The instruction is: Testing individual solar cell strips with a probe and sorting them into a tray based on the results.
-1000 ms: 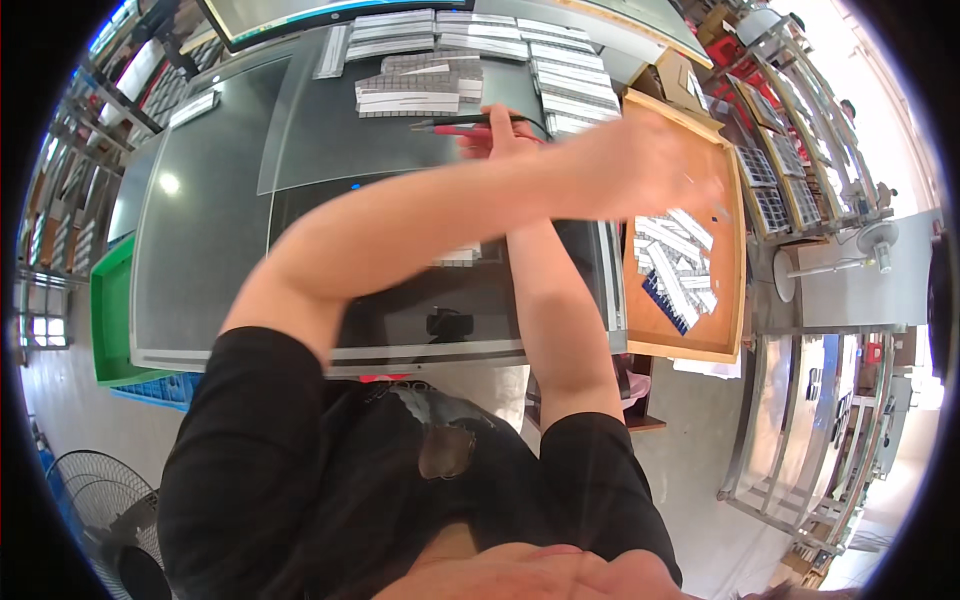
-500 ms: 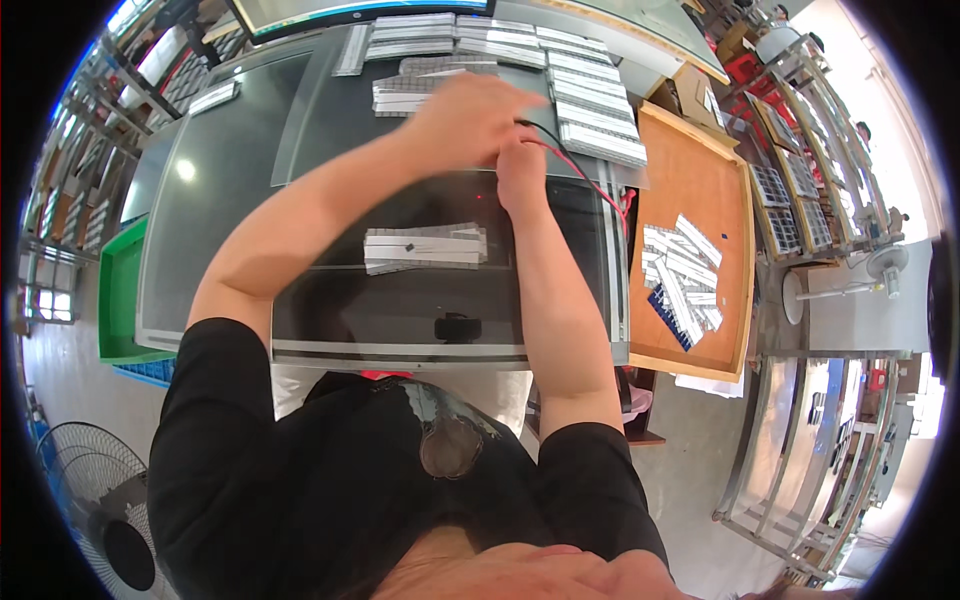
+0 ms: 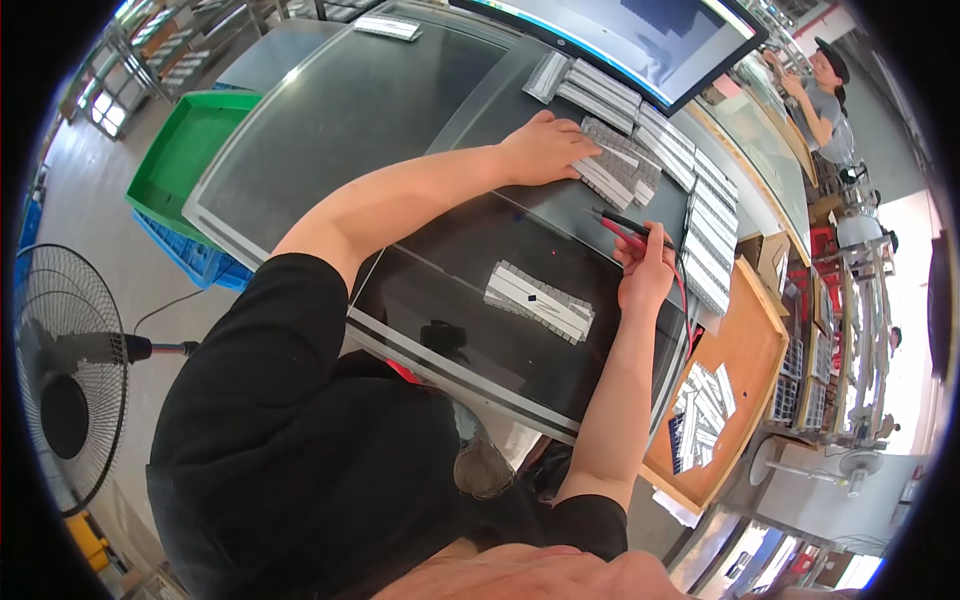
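My left hand (image 3: pixel 545 150) reaches across the dark glass tabletop, palm down. Its outstretched fingers rest on the near end of a loose pile of grey-and-white strips (image 3: pixel 622 178). In my right hand (image 3: pixel 645 272), closed fingers hold a pair of test probes (image 3: pixel 627 230), one black and one red, tips pointing left above the glass. A red wire trails from them past my wrist. Closer to me, a smaller stack of white strips (image 3: pixel 540 300) lies crisscrossed, with a small dark square on top.
Rows of stacked strips (image 3: pixel 708 240) line the far right, below a monitor (image 3: pixel 640 40). A wooden tray (image 3: pixel 742 375) with loose strips stands at the right, a green bin (image 3: pixel 185 165) and fan (image 3: pixel 70 380) at the left. Another person (image 3: pixel 825 105) is at the far right.
The view has turned, so the table now slants. My hands, close together before, are apart: the left is on the strip pile, the right lower with the probes in clear view.
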The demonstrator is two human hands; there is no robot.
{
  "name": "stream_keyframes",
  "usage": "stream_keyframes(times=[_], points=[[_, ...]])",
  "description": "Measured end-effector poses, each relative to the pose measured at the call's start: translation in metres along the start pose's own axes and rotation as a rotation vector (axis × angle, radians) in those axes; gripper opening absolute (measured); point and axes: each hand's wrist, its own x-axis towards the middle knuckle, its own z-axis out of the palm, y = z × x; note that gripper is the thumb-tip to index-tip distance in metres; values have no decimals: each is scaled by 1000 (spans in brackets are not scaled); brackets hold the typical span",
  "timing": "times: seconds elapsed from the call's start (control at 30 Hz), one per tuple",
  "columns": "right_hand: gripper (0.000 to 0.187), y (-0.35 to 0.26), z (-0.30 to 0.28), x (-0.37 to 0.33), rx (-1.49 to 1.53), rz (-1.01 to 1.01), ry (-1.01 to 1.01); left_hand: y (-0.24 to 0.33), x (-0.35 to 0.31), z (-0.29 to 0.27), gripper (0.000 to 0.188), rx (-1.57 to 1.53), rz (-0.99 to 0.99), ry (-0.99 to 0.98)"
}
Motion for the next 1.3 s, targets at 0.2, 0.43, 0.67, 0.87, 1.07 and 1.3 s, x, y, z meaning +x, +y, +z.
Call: stream_keyframes(times=[0.2, 0.43, 0.67, 0.87, 1.07, 1.3], points=[[25, 1, -1, 0, 8, -26, -6, -2, 2, -6, 37, 73, 142, -26], [26, -2, -5, -1, 29, -33, -7, 30, -34, -22, 35, 240, 225, 6], [28, -11, -1, -5, -131, 5, -9, 44, -61, -29, 42, -93, -22, -40], [29, -8, -3, -4, -199, 2, -68, 43, -64, -31, 46, -183, -51, -146], [29, -7, -1, -3, -195, -3, -68, 41, -63, -30, 46, -211, -67, -145], [28, -6, -3, -4, -202, -1, -72, 42, -63, -28, 47, -246, -60, -111]])
